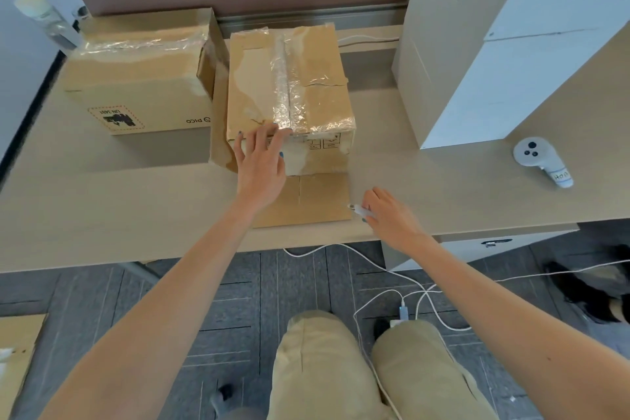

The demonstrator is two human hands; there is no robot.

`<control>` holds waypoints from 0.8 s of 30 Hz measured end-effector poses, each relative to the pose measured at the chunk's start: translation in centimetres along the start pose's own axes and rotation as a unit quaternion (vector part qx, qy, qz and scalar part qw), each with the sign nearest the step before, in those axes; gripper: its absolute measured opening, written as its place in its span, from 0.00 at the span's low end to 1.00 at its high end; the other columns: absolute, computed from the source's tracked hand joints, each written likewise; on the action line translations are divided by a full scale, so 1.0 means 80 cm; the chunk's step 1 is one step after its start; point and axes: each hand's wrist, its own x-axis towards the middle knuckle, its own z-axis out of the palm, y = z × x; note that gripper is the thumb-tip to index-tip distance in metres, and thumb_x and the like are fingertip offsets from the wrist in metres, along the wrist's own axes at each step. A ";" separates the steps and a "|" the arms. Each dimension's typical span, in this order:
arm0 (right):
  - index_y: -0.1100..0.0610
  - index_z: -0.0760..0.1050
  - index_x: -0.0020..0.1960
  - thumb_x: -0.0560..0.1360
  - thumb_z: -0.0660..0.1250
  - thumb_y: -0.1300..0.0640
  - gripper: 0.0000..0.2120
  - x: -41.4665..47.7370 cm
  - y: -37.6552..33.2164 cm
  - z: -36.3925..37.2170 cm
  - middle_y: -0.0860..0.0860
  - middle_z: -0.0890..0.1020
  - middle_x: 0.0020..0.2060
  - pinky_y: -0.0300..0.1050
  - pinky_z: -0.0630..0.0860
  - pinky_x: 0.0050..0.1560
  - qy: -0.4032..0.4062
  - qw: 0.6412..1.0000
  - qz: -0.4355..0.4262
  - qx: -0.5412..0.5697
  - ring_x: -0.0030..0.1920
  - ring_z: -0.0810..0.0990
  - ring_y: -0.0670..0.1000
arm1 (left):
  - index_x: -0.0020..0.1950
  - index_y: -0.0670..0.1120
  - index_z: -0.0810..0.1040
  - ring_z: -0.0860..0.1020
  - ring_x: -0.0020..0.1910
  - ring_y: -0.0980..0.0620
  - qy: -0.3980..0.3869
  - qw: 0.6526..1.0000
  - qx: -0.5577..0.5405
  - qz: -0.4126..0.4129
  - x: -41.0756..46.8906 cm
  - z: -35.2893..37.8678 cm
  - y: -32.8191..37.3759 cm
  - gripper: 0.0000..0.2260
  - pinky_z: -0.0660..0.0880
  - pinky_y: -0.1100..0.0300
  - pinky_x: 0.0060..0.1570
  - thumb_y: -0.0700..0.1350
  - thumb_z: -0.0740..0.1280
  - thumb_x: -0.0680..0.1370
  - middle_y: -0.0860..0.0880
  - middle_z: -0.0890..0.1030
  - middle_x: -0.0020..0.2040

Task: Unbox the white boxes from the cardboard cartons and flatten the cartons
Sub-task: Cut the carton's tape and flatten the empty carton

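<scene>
A person stands at a wooden desk (119, 201) facing a taped cardboard carton (252, 85), seen from the head camera. Crinkled clear tape runs along the carton's closed top seam. The left hand (260, 164) rests on the carton's near top edge, fingers spread and fairly straight, the thumb down on the front face. The carton sits on a flat cardboard sheet (313, 201) that juts out toward the person. Just right of that sheet's near corner, the right hand (392, 215) lies on the desk with its fingers curled around a small white pen-like tool (356, 209), tip pointing toward the sheet. To the carton's left and almost touching it stands a second taped carton (143, 78), printed "PICO" on its near side. Well to the carton's right rises a stack of white boxes (511, 85), and nearer than the stack lies a white handheld controller (535, 155). On the floor in front of the carton, white cables (392, 293) lie tangled.
</scene>
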 end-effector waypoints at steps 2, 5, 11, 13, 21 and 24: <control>0.59 0.70 0.52 0.77 0.63 0.61 0.05 0.008 -0.016 -0.018 0.51 0.73 0.49 0.40 0.63 0.35 0.018 0.999 0.002 0.038 0.44 0.71 0.51 | 0.63 0.52 0.74 0.68 0.61 0.44 -0.012 1.000 -0.020 0.008 0.013 -0.010 -0.004 0.21 0.57 0.46 0.70 0.34 0.61 0.74 0.47 0.71 0.61; 0.58 0.70 0.52 0.77 0.64 0.59 0.06 0.030 -0.039 -0.041 0.49 0.72 0.48 0.38 0.64 0.34 0.038 0.997 -0.007 0.071 0.43 0.70 0.48 | 0.63 0.51 0.74 0.70 0.58 0.44 -0.034 0.998 -0.048 0.024 0.026 -0.021 -0.017 0.22 0.60 0.47 0.67 0.33 0.60 0.73 0.47 0.71 0.58; 0.54 0.67 0.48 0.77 0.64 0.57 0.05 0.067 -0.074 -0.062 0.47 0.74 0.44 0.45 0.71 0.34 0.076 0.993 -0.015 0.093 0.37 0.74 0.50 | 0.68 0.49 0.72 0.68 0.69 0.45 -0.050 0.996 -0.070 0.019 0.032 -0.025 -0.045 0.20 0.59 0.49 0.70 0.37 0.65 0.76 0.48 0.70 0.71; 0.54 0.66 0.48 0.77 0.63 0.57 0.05 0.077 -0.084 -0.067 0.47 0.74 0.41 0.46 0.71 0.33 0.077 0.993 -0.020 0.092 0.35 0.74 0.51 | 0.70 0.50 0.71 0.65 0.74 0.46 -0.064 0.995 -0.075 0.014 0.037 -0.027 -0.056 0.21 0.58 0.47 0.73 0.40 0.66 0.77 0.48 0.68 0.75; 0.55 0.65 0.48 0.75 0.61 0.61 0.05 0.105 -0.121 -0.082 0.46 0.71 0.41 0.49 0.70 0.34 0.097 0.990 -0.069 0.073 0.35 0.72 0.54 | 0.77 0.50 0.67 0.53 0.79 0.40 -0.168 0.984 -0.055 0.040 0.063 -0.037 -0.095 0.23 0.51 0.45 0.76 0.49 0.64 0.82 0.43 0.58 0.80; 0.55 0.65 0.47 0.75 0.60 0.61 0.04 0.111 -0.124 -0.080 0.49 0.73 0.41 0.47 0.68 0.31 0.099 0.991 -0.068 0.057 0.34 0.72 0.55 | 0.76 0.51 0.67 0.54 0.79 0.42 -0.178 0.982 -0.049 0.043 0.067 -0.041 -0.098 0.23 0.60 0.47 0.73 0.51 0.64 0.82 0.44 0.60 0.79</control>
